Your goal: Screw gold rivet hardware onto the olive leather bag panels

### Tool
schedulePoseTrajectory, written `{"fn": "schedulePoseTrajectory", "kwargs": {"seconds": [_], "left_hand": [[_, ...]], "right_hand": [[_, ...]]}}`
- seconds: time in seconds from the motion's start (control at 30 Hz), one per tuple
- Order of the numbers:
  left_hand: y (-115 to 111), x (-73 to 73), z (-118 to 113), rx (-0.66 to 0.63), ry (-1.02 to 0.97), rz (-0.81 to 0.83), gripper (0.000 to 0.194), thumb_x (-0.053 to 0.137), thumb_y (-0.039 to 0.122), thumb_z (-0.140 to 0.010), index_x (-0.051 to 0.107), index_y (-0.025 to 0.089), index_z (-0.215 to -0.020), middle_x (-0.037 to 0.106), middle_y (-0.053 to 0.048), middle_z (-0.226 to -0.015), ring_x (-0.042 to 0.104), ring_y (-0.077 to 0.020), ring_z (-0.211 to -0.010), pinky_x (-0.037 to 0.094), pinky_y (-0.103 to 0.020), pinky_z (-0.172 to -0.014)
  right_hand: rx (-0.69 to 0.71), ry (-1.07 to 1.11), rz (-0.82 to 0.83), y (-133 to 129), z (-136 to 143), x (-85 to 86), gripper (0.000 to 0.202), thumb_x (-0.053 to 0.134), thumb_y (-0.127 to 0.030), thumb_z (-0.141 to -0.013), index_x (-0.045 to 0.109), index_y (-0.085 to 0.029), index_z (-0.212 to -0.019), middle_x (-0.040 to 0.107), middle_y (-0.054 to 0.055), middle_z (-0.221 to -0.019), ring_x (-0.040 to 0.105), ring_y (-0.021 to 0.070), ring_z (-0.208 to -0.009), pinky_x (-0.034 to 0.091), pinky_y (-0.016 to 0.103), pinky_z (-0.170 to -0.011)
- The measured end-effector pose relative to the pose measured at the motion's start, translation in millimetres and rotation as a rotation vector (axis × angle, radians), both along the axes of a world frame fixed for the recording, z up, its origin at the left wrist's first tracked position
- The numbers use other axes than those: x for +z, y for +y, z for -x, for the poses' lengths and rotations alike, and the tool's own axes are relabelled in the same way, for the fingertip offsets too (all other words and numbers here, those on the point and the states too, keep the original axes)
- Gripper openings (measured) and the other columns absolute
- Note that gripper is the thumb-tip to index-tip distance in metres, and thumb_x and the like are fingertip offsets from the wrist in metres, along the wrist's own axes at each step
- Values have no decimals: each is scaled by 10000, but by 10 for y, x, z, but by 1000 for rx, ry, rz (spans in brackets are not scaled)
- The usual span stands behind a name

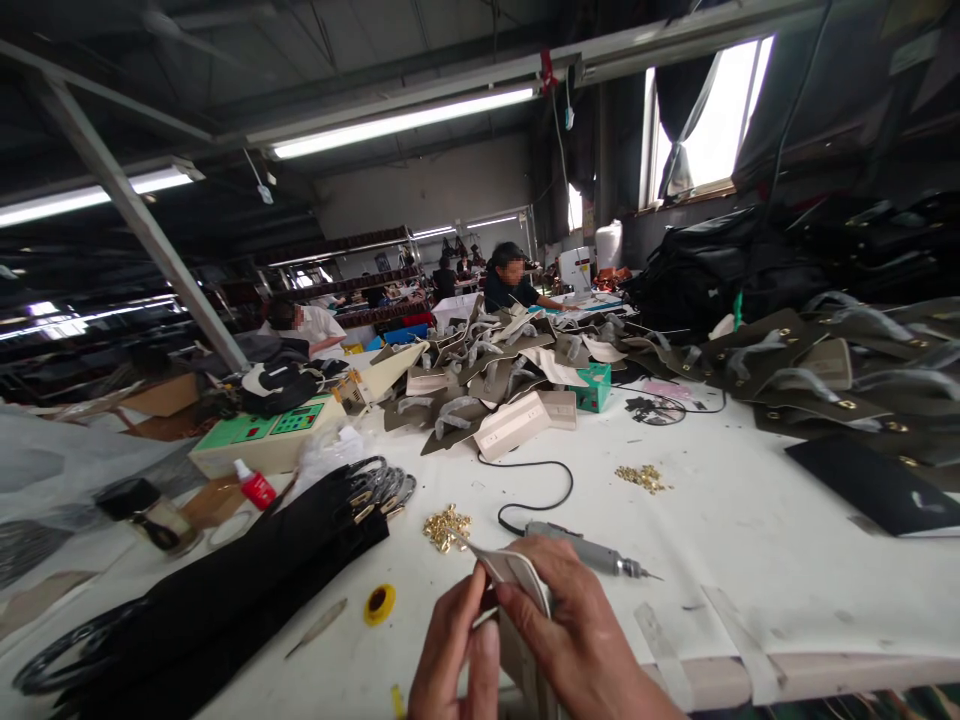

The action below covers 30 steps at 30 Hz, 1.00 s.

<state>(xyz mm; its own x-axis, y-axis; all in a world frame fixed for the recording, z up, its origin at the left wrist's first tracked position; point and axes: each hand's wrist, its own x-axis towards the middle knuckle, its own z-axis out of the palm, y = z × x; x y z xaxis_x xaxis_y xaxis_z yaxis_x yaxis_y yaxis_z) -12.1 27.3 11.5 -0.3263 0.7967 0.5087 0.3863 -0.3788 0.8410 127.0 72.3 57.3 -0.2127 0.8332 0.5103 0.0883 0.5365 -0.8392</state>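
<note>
Head: two hands, left hand (pixel 454 655), right hand (pixel 581 640), one strap (pixel 510 568)

Between the hands (pixel 517 640) was a matt beige leather strap (pixel 514 572); just beyond lay shiny brass rivets (pixel 447 526) on the smooth white bench (pixel 750 520).

No lettering can be read; the green panel (pixel 259 428), far left of the left hand (pixel 454 655), is too blurred.
</note>
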Motion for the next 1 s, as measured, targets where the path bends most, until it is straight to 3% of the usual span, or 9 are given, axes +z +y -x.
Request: {"fn": "schedulePoseTrajectory", "kwargs": {"seconds": [0.13,0.2,0.3,0.37,0.4,0.5,0.57,0.87,1.0], "left_hand": [[57,152,222,85,86,33,239,724,468,-874,811,277,-988,711,-68,-1099,674,-244,-1033,560,-340,-961],[67,155,281,101,13,83,283,814,480,-779,787,254,-948,685,-72,-1151,660,-257,-1077,551,-349,-979],[32,86,266,4,-299,208,702,886,479,-683,636,269,-1305,637,-110,-1345,679,-277,-1119,578,-359,-934],[-18,23,222,-114,-516,309,934,900,478,-660,487,264,-1470,673,-141,-1328,715,-284,-1069,585,-375,-901],[-45,-8,205,-170,-583,362,945,907,477,-649,497,239,-1466,720,-144,-1251,728,-287,-1031,581,-384,-895],[-115,-97,205,-306,-596,500,691,918,468,-627,709,155,-1207,799,-128,-1003,736,-304,-978,551,-392,-914],[-139,-152,236,-375,-553,550,555,909,461,-637,766,147,-1073,805,-117,-955,731,-309,-958,546,-387,-891],[5,-338,269,-489,-511,682,466,854,431,-671,795,118,-1011,781,-74,-800,692,-249,-790,519,-325,-734],[137,-369,241,-486,-507,735,398,828,359,-637,800,117,-952,760,-49,-732,674,-237,-744,492,-307,-687]], "right_hand": [[262,247,397,-96,-79,75,279,686,-466,-937,749,-197,-977,711,38,-943,624,222,-923,481,311,-848],[384,352,549,-153,-108,21,350,738,-503,-890,764,-186,-1036,712,35,-912,622,215,-880,489,296,-804],[479,404,691,-225,-149,-136,405,756,-519,-871,771,-162,-1062,708,39,-866,615,194,-805,480,284,-748],[482,385,730,-254,-181,-248,423,767,-529,-856,775,-142,-1026,708,45,-865,600,178,-770,464,273,-720],[475,365,745,-263,-198,-300,429,780,-533,-840,775,-133,-996,705,43,-853,586,166,-744,452,265,-702],[472,314,807,-278,-249,-444,444,812,-544,-793,767,-118,-908,691,38,-786,557,146,-674,435,262,-670],[475,287,852,-281,-278,-538,445,819,-542,-775,765,-115,-891,699,47,-774,563,147,-646,443,271,-665],[414,130,932,-90,-317,-770,357,784,-447,-733,773,-132,-899,735,55,-750,646,206,-668,492,305,-675],[344,3,908,85,-308,-844,306,754,-399,-716,770,-116,-828,739,61,-729,624,185,-618,463,278,-621]]}}
